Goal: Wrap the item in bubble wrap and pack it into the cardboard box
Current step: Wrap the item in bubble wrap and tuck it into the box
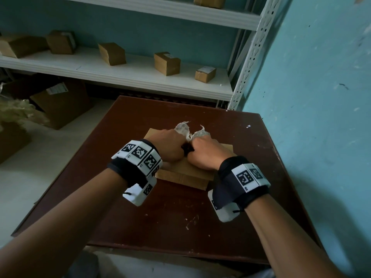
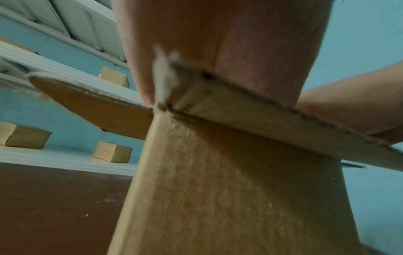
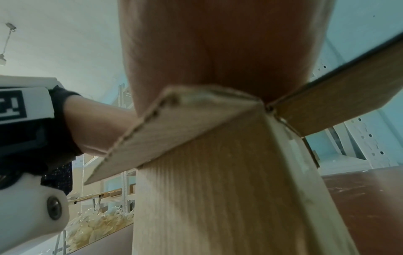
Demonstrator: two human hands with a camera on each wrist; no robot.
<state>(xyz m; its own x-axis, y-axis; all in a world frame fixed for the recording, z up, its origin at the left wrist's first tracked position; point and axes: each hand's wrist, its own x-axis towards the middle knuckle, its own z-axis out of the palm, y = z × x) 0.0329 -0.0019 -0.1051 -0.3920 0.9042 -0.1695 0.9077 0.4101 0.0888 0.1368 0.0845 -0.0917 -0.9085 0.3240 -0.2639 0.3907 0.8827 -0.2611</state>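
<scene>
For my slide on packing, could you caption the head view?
Both hands, left hand and right hand, push a bubble-wrapped item into a cardboard box.

**No legible text from my feed**

I can read no words, brands or numbers anywhere. The wrist bands (image 1: 140,155) carry black-and-white square code markers, patterns only, with tiny characters at their corners too small for me to make out. White labels sit on a floor carton (image 1: 57,89) and on a small shelf box (image 1: 205,74), but their print is blurred.
</scene>
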